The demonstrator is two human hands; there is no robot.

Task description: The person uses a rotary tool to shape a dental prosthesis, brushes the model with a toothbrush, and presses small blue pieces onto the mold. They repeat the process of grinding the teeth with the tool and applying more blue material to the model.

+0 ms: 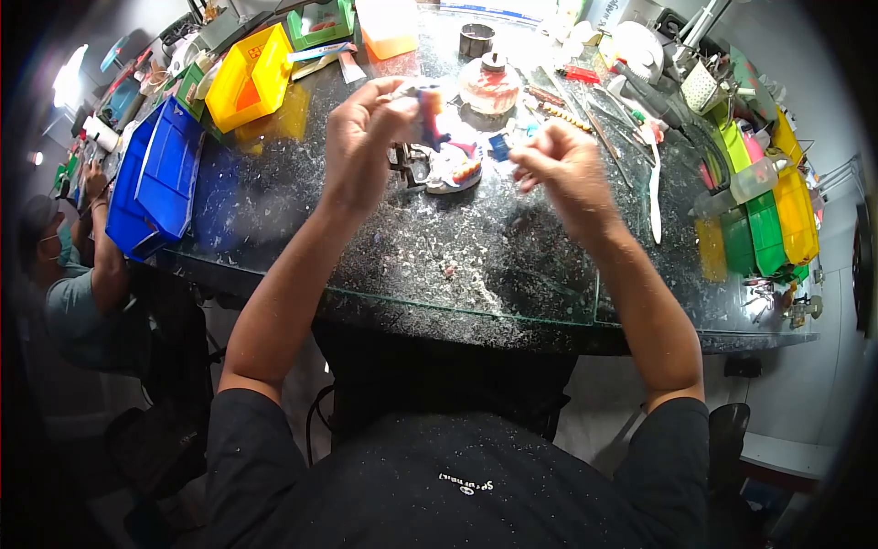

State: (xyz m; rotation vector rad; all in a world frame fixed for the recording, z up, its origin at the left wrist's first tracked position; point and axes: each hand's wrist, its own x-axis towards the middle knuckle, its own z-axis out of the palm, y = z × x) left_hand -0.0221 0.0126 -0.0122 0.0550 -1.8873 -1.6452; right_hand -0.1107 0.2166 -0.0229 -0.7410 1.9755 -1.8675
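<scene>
Raised at the upper middle, my left hand (366,133) is closed on a small blue, white and orange piece (430,112), blurred and too bright to make out fully. My right hand (560,165) pinches a small dark blue piece (499,147) between thumb and fingers. Between and a little below the hands, a dental model (454,170) with a row of teeth and a pinkish-red gum area rests on the dusty black worktop (412,265). A metal frame (402,167) sits at its left side, partly hidden by my left wrist.
Behind the model stand a glass burner jar (490,87) and a dark round cup (476,39). Blue (155,183) and yellow (250,78) bins are at left. Tools, including a white-handled one (655,197), and more bins (791,201) lie right. A masked co-worker (82,293) sits far left.
</scene>
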